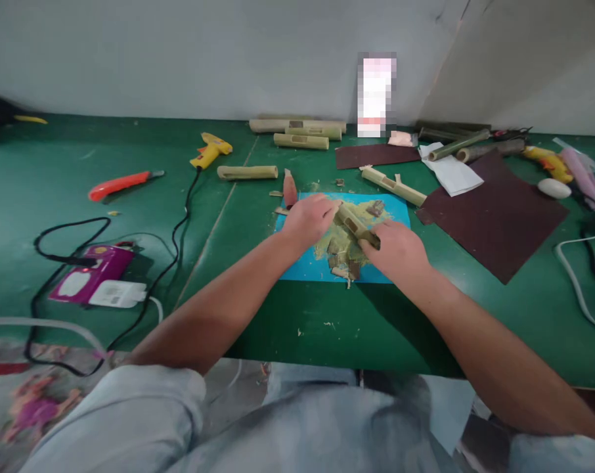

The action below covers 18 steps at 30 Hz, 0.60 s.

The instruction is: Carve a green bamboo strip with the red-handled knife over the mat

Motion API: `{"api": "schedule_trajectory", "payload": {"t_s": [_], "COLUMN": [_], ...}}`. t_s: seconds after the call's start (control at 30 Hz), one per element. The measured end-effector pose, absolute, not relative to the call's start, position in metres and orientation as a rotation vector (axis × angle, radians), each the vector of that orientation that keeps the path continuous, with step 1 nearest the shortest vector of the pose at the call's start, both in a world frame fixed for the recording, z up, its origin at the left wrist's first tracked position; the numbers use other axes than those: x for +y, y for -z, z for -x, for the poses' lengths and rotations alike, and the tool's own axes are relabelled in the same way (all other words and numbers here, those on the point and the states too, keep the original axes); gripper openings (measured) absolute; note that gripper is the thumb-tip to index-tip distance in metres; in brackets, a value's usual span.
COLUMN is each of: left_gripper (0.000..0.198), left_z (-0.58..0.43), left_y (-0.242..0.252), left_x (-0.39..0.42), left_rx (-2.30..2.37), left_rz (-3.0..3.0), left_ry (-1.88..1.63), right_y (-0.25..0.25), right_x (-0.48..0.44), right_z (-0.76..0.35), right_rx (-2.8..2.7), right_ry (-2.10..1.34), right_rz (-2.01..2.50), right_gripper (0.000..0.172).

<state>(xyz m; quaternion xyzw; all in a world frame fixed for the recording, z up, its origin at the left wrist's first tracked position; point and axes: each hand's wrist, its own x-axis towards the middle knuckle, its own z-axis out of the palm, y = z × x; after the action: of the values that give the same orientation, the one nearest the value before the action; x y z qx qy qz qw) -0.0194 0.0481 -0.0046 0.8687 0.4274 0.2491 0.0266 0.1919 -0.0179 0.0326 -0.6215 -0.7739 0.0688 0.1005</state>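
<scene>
Fingers of the right hand [400, 249] are wrapped around the near-right end of a slotted bamboo tube [360, 231]; fingers of the left hand [310, 218] are drawn together at its far-left end (whether the end is pinched can't be told, contact is hidden). Tube is held at a slant above a blue mat [297, 268], slot facing up. Mat is littered with pale dust [330, 249] and brown scraps [354, 270]. Another cut bamboo piece [398, 188] is lying just beyond the mat's far-right corner, a brown sheet [497, 213] to its right. More bamboo lengths [301, 142] are lined up near the far wall. Far left: yellow glue gun [211, 152] and red-handled knife [123, 185] are laid down. Nearer left: a purple power strip [113, 266] is placed, cable plugged in.
</scene>
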Motion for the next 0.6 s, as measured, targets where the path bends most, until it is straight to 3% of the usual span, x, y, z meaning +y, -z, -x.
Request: {"api": "schedule_trajectory", "payload": {"t_s": [0.4,0.6], "left_gripper": [0.037,0.038], "left_z": [0.0200,0.0187], "left_y": [-0.0003,0.0052], "left_x": [0.0520,0.0500], "left_rx": [1.248,1.235], "left_rz": [-2.668,-2.685], "left_ry": [-0.743,-0.767], "right_y": [-0.0286,-0.0288], "right_x": [-0.0199,-0.0189], "right_z": [-0.1916,-0.1932], "right_rx": [-2.329,-2.322], "right_ry": [-0.108,-0.085], "right_rz": [1.683,1.701], "right_gripper": [0.012,0.019]}}
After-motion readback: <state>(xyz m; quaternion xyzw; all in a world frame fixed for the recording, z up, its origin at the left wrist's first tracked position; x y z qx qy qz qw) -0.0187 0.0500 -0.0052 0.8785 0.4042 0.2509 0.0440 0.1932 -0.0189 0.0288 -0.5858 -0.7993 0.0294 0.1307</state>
